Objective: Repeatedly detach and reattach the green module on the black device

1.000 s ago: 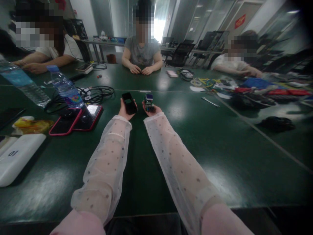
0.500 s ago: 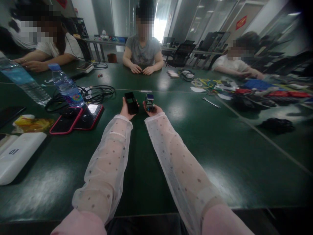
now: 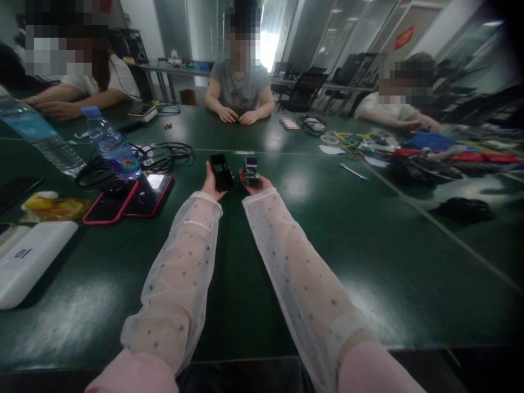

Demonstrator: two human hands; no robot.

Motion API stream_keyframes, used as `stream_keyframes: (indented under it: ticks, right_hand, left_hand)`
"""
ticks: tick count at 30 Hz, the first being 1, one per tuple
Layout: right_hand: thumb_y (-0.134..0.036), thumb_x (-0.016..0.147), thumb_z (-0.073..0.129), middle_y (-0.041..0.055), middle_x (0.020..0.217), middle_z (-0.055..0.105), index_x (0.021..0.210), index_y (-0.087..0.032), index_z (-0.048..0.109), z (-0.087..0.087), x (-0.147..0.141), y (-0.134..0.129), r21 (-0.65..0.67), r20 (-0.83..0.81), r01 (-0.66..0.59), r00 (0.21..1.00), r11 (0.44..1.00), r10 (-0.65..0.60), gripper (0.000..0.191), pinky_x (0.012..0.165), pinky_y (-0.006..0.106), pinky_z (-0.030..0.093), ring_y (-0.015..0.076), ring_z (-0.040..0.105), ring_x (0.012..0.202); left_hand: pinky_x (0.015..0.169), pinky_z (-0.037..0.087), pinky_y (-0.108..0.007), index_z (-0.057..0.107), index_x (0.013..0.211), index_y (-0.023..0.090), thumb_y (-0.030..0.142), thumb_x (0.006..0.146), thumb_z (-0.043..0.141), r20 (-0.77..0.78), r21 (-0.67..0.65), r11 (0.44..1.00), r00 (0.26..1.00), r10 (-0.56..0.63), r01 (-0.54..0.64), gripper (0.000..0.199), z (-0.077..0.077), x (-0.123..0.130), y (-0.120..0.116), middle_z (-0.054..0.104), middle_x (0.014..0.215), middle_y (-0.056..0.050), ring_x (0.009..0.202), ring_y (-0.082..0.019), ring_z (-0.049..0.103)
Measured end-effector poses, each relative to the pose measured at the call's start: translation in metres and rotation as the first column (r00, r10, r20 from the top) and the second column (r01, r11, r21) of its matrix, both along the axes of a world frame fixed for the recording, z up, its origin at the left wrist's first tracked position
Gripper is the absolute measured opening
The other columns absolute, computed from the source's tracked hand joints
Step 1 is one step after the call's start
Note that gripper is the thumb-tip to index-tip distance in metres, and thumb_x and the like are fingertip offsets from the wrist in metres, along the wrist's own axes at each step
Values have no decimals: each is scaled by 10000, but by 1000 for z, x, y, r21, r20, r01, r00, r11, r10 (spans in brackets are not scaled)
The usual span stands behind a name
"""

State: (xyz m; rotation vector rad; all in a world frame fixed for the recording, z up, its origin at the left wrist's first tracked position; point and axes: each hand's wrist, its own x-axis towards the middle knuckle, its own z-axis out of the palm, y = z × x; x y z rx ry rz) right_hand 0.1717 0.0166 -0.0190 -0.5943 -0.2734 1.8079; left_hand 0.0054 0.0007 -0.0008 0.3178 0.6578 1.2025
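My left hand [image 3: 212,185] is closed around a black plastic housing [image 3: 223,177] with a rectangular window near its top. Beside it, a small gap away, my right hand [image 3: 262,184] holds a circuit board with a small screen [image 3: 251,169]. Both pieces are tilted up toward me above the green table [image 3: 327,229]. Most of the fingers are hidden behind the things they hold. Sheer dotted sleeves cover both forearms.
On the left lie two red-edged phones [image 3: 110,204], a water bottle [image 3: 112,144], coiled black cables [image 3: 172,155] and a white case [image 3: 36,262]. A wrench [image 3: 354,172] and heaped wires [image 3: 347,139] are on the right. Three people sit around the table.
The black housing has tilted slightly in my left hand, so its window shows a little differently. My right hand and the circuit board stay in place.
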Motion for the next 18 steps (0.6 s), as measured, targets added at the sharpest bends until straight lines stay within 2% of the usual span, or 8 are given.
stream_keyframes:
  ticks: [4,13,18]
  right_hand:
    - [-206,977,383,76,819,733,1185,-130,557,2,1,-2,15,33,2,999,1000,-3,282,675,289,627,181,730,777]
    - [-178,969,389,72,809,734,1210,-139,543,-1,0,0,17,17,33,999,999,-33,289,681,285,624,182,731,787]
    - [-196,975,372,85,802,732,1166,-117,571,2,1,0,-6,3,-6,1000,1000,6,288,645,260,621,176,722,778]
  left_hand:
    - [610,517,-267,651,948,144,761,846,285,-13,11,1000,1000,-12,12,725,-4,-1,4,652,672,-67,617,-163,632]
    - [648,517,-279,643,1026,135,760,849,267,-56,26,1000,998,-1,3,750,-4,0,4,651,692,-68,636,-167,630]
    - [641,510,-272,635,1033,144,773,838,261,-62,10,1000,998,-1,1,758,-2,1,2,652,680,-60,629,-162,631]
